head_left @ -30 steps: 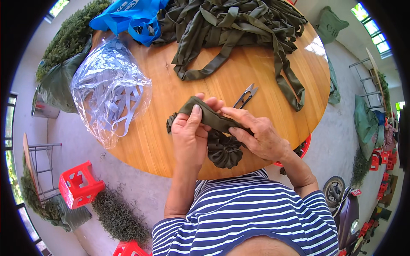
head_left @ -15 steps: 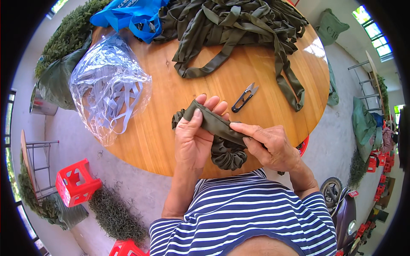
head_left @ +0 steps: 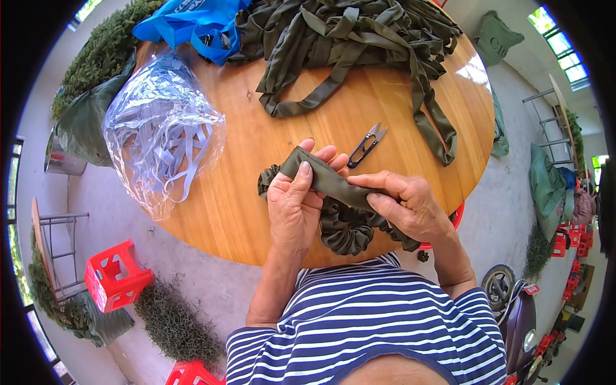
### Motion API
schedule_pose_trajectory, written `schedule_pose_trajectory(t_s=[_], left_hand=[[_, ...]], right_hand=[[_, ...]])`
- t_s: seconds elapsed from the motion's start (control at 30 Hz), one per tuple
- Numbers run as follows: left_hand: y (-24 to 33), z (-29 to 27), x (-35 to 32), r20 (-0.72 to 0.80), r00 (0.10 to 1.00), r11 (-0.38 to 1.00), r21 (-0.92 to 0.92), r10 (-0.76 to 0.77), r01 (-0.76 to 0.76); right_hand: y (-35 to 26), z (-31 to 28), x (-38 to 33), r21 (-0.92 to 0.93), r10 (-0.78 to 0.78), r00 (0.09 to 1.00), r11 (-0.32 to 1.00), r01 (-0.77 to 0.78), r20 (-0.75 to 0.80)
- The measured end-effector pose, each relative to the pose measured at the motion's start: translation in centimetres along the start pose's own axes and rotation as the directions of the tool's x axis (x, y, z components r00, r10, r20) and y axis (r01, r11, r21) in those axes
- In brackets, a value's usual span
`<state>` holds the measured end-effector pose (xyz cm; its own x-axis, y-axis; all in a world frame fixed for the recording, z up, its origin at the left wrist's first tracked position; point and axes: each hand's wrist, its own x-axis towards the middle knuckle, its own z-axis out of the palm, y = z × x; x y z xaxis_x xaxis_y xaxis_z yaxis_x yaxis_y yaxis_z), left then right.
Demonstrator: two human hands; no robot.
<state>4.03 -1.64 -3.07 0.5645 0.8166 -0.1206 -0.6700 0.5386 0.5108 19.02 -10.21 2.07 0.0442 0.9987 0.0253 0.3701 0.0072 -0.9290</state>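
An olive-green fabric tube (head_left: 333, 186) stretches between my hands over the near edge of the round wooden table (head_left: 250, 128). My left hand (head_left: 296, 205) grips its smooth upper end, thumb on top. My right hand (head_left: 404, 205) pinches it lower down. Below and between my hands the same fabric bunches into a ruffled ring (head_left: 346, 228). A small pair of thread snips (head_left: 367, 145) lies on the table just beyond my fingers.
A heap of olive fabric strips (head_left: 346, 38) covers the table's far side. A clear plastic bag of pale bands (head_left: 160, 135) lies at the left, a blue bag (head_left: 186, 22) behind it. A red plastic stool (head_left: 115, 276) stands on the floor at lower left.
Both hands have shifted slightly along the tube, and more fabric is gathered into the ruffled ring under them. The snips and the piles have not moved.
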Motion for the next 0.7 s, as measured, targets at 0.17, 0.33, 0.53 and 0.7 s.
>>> schedule_pose_trajectory(t_s=[0.17, 0.33, 0.53, 0.7], left_hand=[[-1.0, 0.6, -0.5, 0.046, 0.999, 0.996, 0.084, 0.019, -0.023], [-0.9, 0.1, -0.4, 0.020, 1.000, 0.982, 0.189, 0.003, -0.007], [0.9, 1.6, -1.2, 0.028, 0.965, 0.965, -0.013, -0.260, 0.260], [1.7, 0.5, -1.0, 0.046, 0.928, 0.928, -0.008, -0.371, 0.372]], right_hand=[[0.6, 1.7, 0.4, -0.027, -0.008, 0.997, 1.000, 0.006, -0.082], [-0.3, 2.4, 0.5, 0.091, 0.061, 0.988, 0.995, -0.049, -0.139], [0.9, 1.1, 1.1, -0.319, -0.313, 0.950, 0.901, 0.293, -0.012], [-0.2, 0.5, -0.3, -0.417, -0.402, 0.913, 0.819, 0.394, 0.073]])
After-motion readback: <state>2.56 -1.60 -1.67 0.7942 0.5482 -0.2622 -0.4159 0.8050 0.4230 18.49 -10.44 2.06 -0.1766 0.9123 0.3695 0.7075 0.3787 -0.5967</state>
